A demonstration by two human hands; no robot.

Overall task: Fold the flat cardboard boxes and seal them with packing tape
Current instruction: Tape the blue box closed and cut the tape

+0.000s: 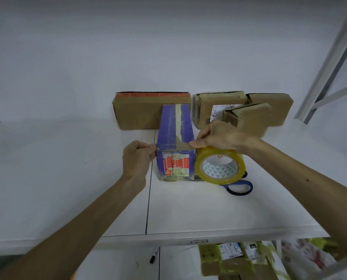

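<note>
You're mid-seal on the blue box: left grip pinches the tape end, right grip holds the roll. Brown boxes behind look taped already.

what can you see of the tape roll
The tape roll is a wide ring of yellowish clear tape on a white core printed with teal triangles. It stands on edge, hole toward the camera, just right of the blue box. The right hand grips it from above, a finger inside the core. A faint strip seems to run from it across the box's near top edge to the left hand, which pinches it. Scissors lie just behind it.
</note>
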